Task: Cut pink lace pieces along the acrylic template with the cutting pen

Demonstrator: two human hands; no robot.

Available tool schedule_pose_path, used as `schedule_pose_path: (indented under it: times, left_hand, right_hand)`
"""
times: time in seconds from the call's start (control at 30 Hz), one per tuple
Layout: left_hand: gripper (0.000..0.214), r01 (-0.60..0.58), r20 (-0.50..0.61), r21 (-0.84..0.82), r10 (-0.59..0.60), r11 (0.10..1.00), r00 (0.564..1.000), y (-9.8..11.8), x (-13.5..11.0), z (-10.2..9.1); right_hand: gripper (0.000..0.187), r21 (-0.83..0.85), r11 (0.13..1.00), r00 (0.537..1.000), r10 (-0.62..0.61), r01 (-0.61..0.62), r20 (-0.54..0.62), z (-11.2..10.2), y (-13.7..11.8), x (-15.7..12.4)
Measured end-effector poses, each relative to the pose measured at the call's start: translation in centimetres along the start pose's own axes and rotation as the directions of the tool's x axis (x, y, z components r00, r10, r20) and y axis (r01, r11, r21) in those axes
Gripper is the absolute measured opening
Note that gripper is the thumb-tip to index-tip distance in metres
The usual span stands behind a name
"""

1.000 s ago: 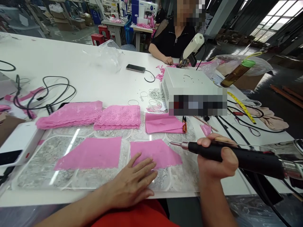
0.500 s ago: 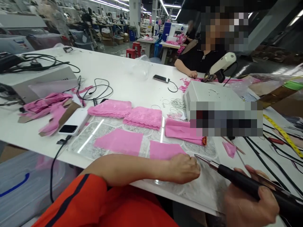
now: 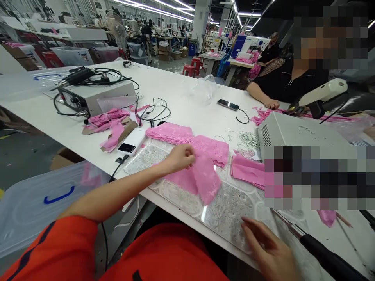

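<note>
My left hand [image 3: 182, 158] is closed in a pinch on a pink fabric piece [image 3: 207, 179], which hangs and folds down over the mat. Beneath it lies a flat pink cut panel [image 3: 184, 181], partly covered. Just behind are two stacks of pink fabric, one plain-looking [image 3: 170, 132] and one with a patterned surface [image 3: 215, 147]. My right hand [image 3: 268, 249] is empty above the clear mat [image 3: 231, 210], thumb and fingers apart. To its right rests a black-handled tool with a thin metal tip [image 3: 325, 249].
A folded pink bundle [image 3: 247, 170] lies beside the grey box [image 3: 301, 132]. At left are a white power bank [image 3: 132, 140], pink scraps [image 3: 109, 121], a cable [image 3: 158, 111] and another grey unit [image 3: 102, 95]. Across the table [image 3: 175, 91], a co-worker's hand [image 3: 272, 104] rests near a phone [image 3: 227, 104].
My left hand has moved left and back and taken hold of a pink piece. My right hand has let go of the black-handled tool, now on the table. The view has turned left.
</note>
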State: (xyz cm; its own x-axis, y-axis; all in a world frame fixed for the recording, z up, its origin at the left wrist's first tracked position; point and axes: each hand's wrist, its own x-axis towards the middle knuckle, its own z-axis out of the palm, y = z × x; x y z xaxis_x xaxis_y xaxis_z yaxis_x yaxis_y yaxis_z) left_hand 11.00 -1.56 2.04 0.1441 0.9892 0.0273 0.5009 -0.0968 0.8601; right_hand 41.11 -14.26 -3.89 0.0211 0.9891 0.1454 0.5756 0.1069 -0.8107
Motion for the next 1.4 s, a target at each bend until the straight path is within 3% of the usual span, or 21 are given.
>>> schedule_pose_path:
  times: [0.1, 0.23, 0.37, 0.53, 0.73, 0.8, 0.9, 1.0, 1.1, 1.27, 1.4]
  left_hand:
    - [0.01, 0.067, -0.109, -0.028, -0.07, 0.997, 0.992, -3.0, -2.4, -2.3]
    - [0.004, 0.111, -0.21, 0.032, -0.102, 0.993, 0.972, -5.6, -5.3, -3.5]
    - [0.002, 0.126, -0.293, 0.182, -0.069, 0.975, 0.954, -6.6, -6.9, -3.6]
    - [0.006, 0.116, -0.342, 0.366, 0.017, 0.923, 0.94, -7.4, -8.2, -3.0]
    - [0.026, 0.003, -0.273, 0.477, 0.146, 0.879, 0.951, -8.5, -10.2, -3.9]
    - [0.035, -0.084, -0.201, 0.504, 0.211, 0.86, 0.957, -8.9, -10.5, -4.9]
    - [0.027, -0.215, -0.054, 0.549, 0.291, 0.808, 0.955, -9.9, -10.6, -6.3]
    - [0.012, -0.27, 0.03, 0.553, 0.305, 0.788, 0.952, -10.5, -10.2, -7.0]
    - [0.012, -0.289, 0.062, 0.541, 0.305, 0.79, 0.95, -10.3, -9.2, -7.5]
    - [0.012, -0.31, 0.114, 0.502, 0.294, 0.807, 0.949, -8.2, -4.6, -10.6]
    - [0.016, -0.269, 0.051, 0.523, 0.285, 0.809, 0.957, -6.0, 2.1, -14.8]
  right_hand:
    - [0.02, -0.016, 0.963, 0.958, -0.267, 0.27, 0.101, 3.4, -3.1, 3.1]
    - [0.018, -0.044, 0.856, 0.84, -0.495, 0.516, 0.221, 6.8, -5.1, 5.5]
    - [0.022, -0.089, 0.763, 0.749, -0.594, 0.64, 0.292, 9.1, -5.3, 6.2]
    - [0.017, -0.125, 0.697, 0.696, -0.65, 0.706, 0.305, 10.3, -4.6, 6.8]
    - [0.021, -0.113, 0.69, 0.685, -0.66, 0.715, 0.307, 9.9, -4.8, 7.1]
    - [0.024, -0.122, 0.682, 0.678, -0.66, 0.722, 0.325, 9.9, -5.0, 7.2]
    - [0.018, -0.119, 0.677, 0.669, -0.658, 0.727, 0.347, 10.1, -4.9, 7.5]
    - [0.019, -0.076, 0.729, 0.699, -0.615, 0.68, 0.365, 10.2, -5.0, 8.0]
    - [0.018, 0.001, 0.84, 0.753, -0.486, 0.542, 0.445, 9.7, -5.9, 9.0]
    - [0.026, 0.083, 0.954, 0.786, -0.286, 0.289, 0.548, 8.2, -9.5, 14.2]
    - [0.03, 0.114, 0.952, 0.825, -0.302, 0.282, 0.478, 8.5, -13.0, 21.4]
